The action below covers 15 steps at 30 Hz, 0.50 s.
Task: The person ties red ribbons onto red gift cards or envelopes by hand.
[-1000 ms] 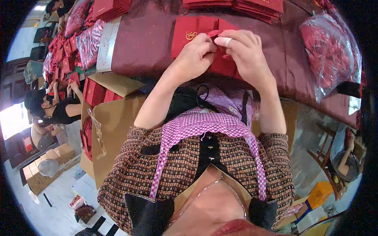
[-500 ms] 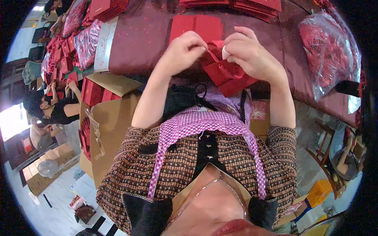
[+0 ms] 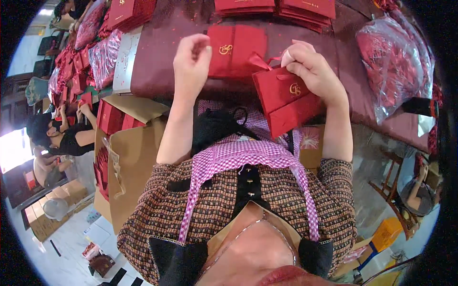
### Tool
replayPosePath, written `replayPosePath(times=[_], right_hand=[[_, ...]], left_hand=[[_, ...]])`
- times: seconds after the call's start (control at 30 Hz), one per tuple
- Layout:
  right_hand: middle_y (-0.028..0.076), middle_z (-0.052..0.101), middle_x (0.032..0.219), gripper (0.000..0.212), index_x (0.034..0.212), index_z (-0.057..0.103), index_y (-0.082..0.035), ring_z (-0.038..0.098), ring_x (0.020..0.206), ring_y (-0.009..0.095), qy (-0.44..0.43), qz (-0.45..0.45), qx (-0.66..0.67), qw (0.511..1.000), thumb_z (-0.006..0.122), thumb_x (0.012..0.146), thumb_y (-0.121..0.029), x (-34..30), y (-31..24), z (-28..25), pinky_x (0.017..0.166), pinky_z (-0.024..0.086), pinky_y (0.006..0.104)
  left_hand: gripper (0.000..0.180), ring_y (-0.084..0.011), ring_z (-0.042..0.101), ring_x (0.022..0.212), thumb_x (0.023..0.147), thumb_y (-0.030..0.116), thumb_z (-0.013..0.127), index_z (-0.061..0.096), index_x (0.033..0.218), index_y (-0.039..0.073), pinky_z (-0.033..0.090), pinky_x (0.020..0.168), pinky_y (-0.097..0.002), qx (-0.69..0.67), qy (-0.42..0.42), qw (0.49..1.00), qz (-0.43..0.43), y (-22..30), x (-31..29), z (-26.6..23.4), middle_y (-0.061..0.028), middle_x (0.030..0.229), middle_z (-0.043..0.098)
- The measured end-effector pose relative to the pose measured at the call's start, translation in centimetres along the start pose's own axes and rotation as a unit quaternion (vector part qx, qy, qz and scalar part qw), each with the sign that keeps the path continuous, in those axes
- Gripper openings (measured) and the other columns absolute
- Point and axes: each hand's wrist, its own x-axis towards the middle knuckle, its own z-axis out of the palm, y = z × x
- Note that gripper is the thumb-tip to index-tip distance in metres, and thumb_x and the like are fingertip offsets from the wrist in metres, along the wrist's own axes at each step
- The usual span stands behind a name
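My right hand (image 3: 312, 71) pinches a red paper gift bag (image 3: 286, 102) near its top edge. The bag hangs tilted over the table's near edge, its gold-printed face toward me. A red ribbon (image 3: 262, 61) loops from its top. To the left, my left hand (image 3: 192, 62) is raised with nothing in it, fingers loosely curled and the thumb apart. Just right of that hand, another red gift bag (image 3: 244, 40) lies flat on the dark red table cover (image 3: 164, 57).
Stacks of flat red bags (image 3: 305, 14) lie at the far side. A clear plastic sack of red items (image 3: 396, 71) sits at the right. An open cardboard box (image 3: 136, 162) with red bags stands left of me. A co-worker (image 3: 71, 136) handles red pieces farther left.
My left hand has left the bag's ribbon and moved left and slightly up. The bag, kept in my right hand, has swung lower and turned its printed face toward me.
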Motion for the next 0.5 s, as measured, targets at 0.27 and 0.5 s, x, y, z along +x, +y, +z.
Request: replayPosePath(times=[0.27,0.5], right_hand=[[0.0,0.057,0.091,0.004,0.087,0.057,-0.003,0.052,0.089,0.01,-0.002,0.165,0.392,0.905,0.055,0.087,-0.006,0.4,0.4,1.5,0.083,0.042,0.0251],[0.007,0.056,0.109,0.006,0.084,0.057,-0.004,0.051,0.103,0.017,0.068,0.06,0.446,0.89,0.055,0.089,-0.008,0.5,1.6,2.8,0.093,0.037,0.0291]], left_hand=[[0.039,-0.022,0.053,0.111,0.08,-0.006,0.057,0.056,0.118,-0.001,0.041,0.095,-0.0311,-0.132,-0.266,0.952,0.069,1.7,-1.5,3.1,-0.0103,0.116,0.053],[0.027,-0.0275,0.054,0.109,0.074,-0.007,0.06,0.062,0.1,0.001,0.041,0.095,-0.0343,-0.005,-0.197,0.977,0.083,2.6,-1.0,4.0,-0.013,0.111,0.061]])
